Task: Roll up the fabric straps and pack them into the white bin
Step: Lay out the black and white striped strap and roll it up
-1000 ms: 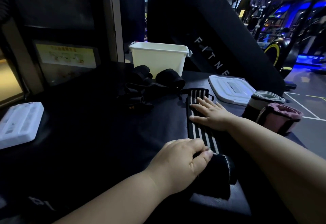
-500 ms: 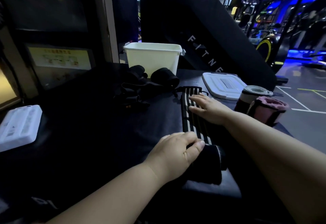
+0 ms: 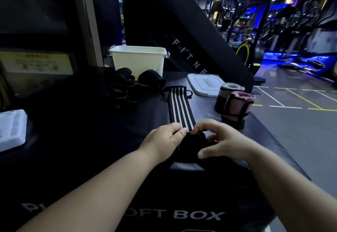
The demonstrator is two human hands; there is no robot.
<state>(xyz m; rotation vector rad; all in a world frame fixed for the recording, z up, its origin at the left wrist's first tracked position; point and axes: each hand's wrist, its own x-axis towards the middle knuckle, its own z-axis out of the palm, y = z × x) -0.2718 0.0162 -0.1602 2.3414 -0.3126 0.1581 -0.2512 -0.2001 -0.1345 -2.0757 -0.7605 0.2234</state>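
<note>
Both grips are on one strap near the front of the black padded surface. My left grip curls its fingers over the left end of the roll, and my right grip arches over the right end with fingertips on top and the thumb stretched along the near side, so each is closed around that wound-up part. From between the two grips the rest of the striped strap runs flat and straight away from me, black with pale lengthwise stripes, its far end stopping just short of the white lid. On my feed the white bin stands upright at the far edge of the surface, well apart from the grips, and I cannot see into it. Just in front of the bin lies a loose heap of black straps, with one black roll touching the heap. Right of the striped strap, near the surface's right edge, two rolled straps stand on end and touch each other, a grey-topped one behind and a pink one in front. At the far left sits a white tray. Pale lettering on the surface's near face reads "BOX".
</note>
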